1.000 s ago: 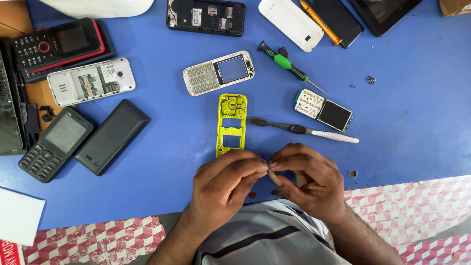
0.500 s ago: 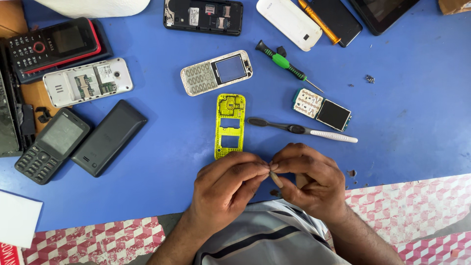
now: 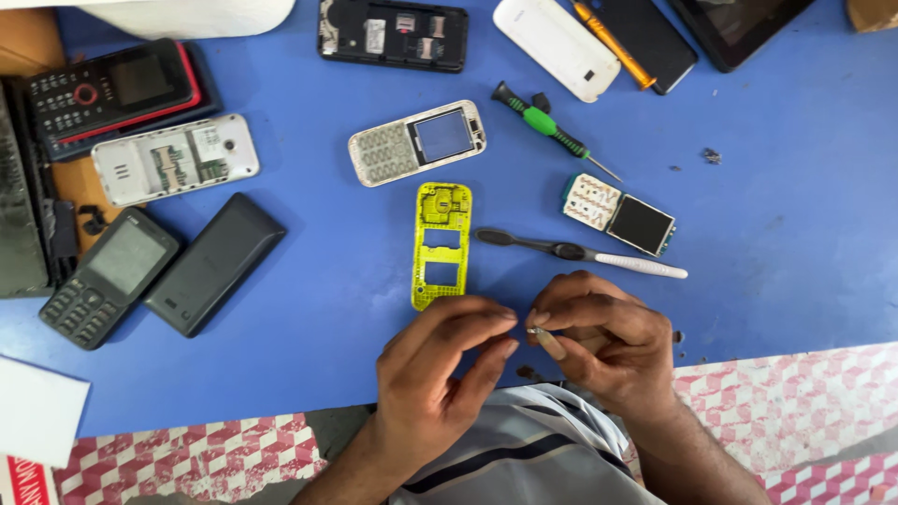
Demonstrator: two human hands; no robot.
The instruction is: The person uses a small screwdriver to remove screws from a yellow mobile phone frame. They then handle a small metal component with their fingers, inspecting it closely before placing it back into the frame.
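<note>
My left hand (image 3: 440,360) and my right hand (image 3: 603,332) meet at the near edge of the blue table (image 3: 795,234). The fingertips of my right hand pinch a tiny metal part (image 3: 534,329); my left fingertips close in on it from the left, and I cannot tell whether they touch it. Just beyond the hands lies a yellow phone frame (image 3: 441,243). A black and white brush (image 3: 580,252) lies to its right, next to a bare circuit board with screen (image 3: 619,215).
A silver front cover with keypad (image 3: 417,142), a green screwdriver (image 3: 552,131) and a white back cover (image 3: 557,44) lie farther back. Several phones and shells sit at the left, among them a dark keypad phone (image 3: 108,276) and a black back cover (image 3: 215,262).
The hands stay together over the small part with only slight finger motion. The view has shifted a little; nothing on the table has moved.
</note>
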